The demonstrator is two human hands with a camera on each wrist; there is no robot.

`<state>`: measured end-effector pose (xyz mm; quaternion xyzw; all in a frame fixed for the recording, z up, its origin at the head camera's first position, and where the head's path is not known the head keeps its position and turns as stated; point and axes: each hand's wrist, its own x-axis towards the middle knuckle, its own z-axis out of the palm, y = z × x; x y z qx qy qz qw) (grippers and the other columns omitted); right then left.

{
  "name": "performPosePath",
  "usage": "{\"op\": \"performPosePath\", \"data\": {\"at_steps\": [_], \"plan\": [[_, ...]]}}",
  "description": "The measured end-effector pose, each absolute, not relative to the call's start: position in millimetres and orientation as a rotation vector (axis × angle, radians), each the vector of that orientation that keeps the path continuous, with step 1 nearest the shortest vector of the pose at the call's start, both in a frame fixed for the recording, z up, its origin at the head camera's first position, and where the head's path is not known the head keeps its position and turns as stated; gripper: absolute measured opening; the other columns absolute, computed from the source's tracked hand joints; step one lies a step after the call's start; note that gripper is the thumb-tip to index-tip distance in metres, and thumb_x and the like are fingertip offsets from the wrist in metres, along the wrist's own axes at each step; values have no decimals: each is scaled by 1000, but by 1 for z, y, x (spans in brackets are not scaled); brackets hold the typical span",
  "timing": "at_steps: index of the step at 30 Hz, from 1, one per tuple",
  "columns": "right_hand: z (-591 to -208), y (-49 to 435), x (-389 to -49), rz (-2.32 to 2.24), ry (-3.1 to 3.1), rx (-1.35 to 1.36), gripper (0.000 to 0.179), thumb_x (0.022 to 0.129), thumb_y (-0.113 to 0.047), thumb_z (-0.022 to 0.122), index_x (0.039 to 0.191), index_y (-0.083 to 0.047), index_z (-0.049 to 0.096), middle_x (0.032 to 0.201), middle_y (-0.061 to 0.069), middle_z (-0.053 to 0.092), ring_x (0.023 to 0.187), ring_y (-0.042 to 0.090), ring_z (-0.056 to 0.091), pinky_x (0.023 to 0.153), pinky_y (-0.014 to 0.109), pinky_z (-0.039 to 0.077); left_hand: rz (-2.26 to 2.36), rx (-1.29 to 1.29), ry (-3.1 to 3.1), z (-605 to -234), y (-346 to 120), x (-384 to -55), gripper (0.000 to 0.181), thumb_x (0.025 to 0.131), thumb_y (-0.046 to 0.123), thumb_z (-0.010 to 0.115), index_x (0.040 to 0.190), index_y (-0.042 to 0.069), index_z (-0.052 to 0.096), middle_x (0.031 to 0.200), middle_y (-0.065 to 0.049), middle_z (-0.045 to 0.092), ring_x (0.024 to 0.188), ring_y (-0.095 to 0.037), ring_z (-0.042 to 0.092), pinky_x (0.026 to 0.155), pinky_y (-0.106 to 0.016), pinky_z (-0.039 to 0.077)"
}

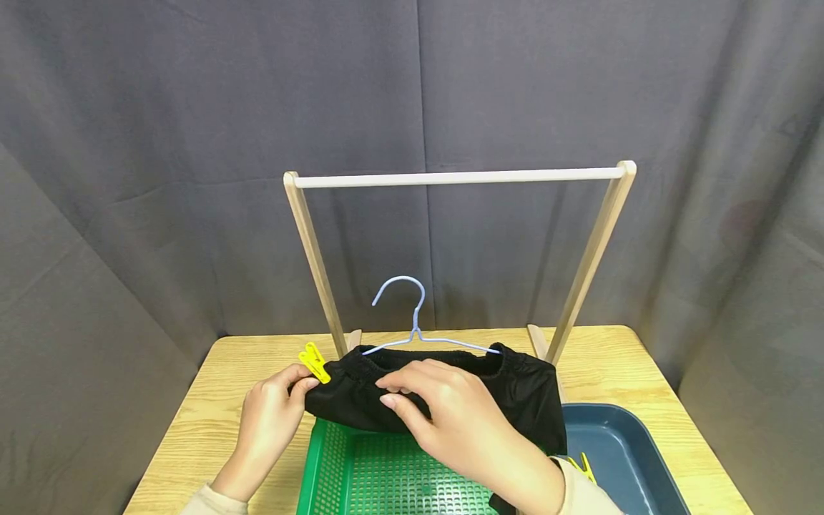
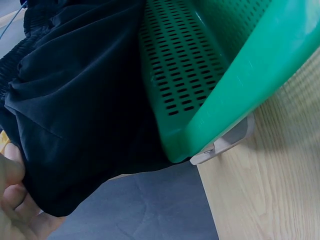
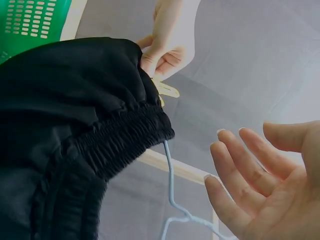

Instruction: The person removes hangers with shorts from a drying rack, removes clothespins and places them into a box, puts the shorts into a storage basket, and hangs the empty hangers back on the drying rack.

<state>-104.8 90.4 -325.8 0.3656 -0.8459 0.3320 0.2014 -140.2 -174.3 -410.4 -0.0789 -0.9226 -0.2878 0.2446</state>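
Black shorts with a gathered elastic waistband hang spread across a light blue wire hanger, whose arms run into the waistband. My left hand pinches the shorts' left edge between thumb and fingers. Right beside those fingertips, a yellow clothespin sits at the same corner of the cloth. In the head view, my right hand is in front of the middle of the shorts. The right wrist view shows its fingers spread loosely and holding nothing, apart from the waistband.
Below the shorts stands a green perforated basket. To its right is a dark blue tray with another yellow clothespin by my right sleeve. Behind, a wooden rack with a white rail stands on the wooden table; grey curtains surround it.
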Motion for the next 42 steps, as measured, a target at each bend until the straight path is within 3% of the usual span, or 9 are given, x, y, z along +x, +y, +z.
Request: {"op": "performPosePath", "data": {"at_steps": [9,20,25,30,37,39,42], "plan": [[-327,55,-121,906,-2421,986,15,95,-23,70,105,-15,74,100,-7,72,90,9,66,77,28,53,-787,-220,-2515,-408,-173,-140,8,81,9,80,84,11,72,77,-2,72,59,-18,59,55,-38,44],[-319,11,-136,457,-2381,955,13,91,-24,72,102,-17,74,97,-7,70,94,11,63,84,26,50,-789,-259,-2524,-410,-171,-137,8,82,9,78,89,6,74,81,-4,73,56,-12,54,55,-36,47],[-319,-4,-149,261,-2403,921,20,90,-30,72,105,-17,73,101,-7,70,93,12,63,80,25,50,-788,-274,-2503,-410,-170,-136,9,81,7,78,90,6,75,85,-5,74,62,-17,64,56,-37,50],[-320,-13,-163,215,-2484,924,26,92,-35,70,109,-15,72,101,-6,69,92,12,63,78,26,50,-801,-272,-2517,-409,-169,-135,7,82,5,78,87,8,74,79,-2,72,53,-8,49,51,-29,42],[-320,-23,-173,168,-2688,972,37,92,-47,68,112,-17,72,99,-5,69,92,15,63,78,27,49,-773,-255,-2523,-409,-170,-134,10,82,6,78,91,4,74,84,-10,74,54,-11,51,52,-31,42],[-321,-26,-174,164,-2742,985,37,91,-48,68,111,-18,73,98,-6,70,90,14,64,77,28,49,-762,-252,-2526,-409,-170,-133,11,82,5,77,92,2,75,81,-10,73,52,-9,46,50,-29,40],[-322,-31,-176,177,-2784,993,28,90,-47,70,95,-20,73,84,-7,67,81,14,65,69,28,49,-771,-246,-2535,-408,-171,-133,10,83,2,76,93,1,75,68,-4,67,47,-7,39,47,-27,35]]}}
